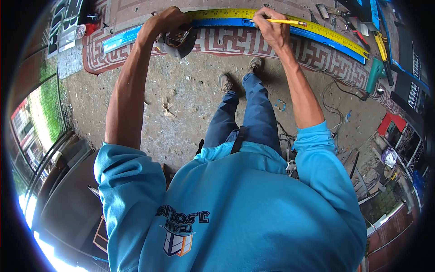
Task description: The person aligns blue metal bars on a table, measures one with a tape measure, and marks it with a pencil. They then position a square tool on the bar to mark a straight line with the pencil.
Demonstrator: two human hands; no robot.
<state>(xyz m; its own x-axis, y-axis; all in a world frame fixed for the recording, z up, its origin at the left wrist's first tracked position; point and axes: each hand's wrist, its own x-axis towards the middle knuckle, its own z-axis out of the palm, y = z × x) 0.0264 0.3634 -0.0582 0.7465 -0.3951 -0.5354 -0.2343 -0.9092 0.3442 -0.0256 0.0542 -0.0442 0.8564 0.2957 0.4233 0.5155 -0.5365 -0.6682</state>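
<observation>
My left hand grips a tape measure case and presses it against a long blue strip that lies across a red and white patterned panel. The yellow tape blade runs out to the right along the blue strip. My right hand holds a yellow pencil with its tip at the tape. Both arms reach forward, sleeves of a blue shirt pushed up.
A teal power drill and a yellow-handled tool lie at the right end of the panel. Cables trail over the dirt floor. Green mesh fencing stands at left. Clutter and a red box sit at right.
</observation>
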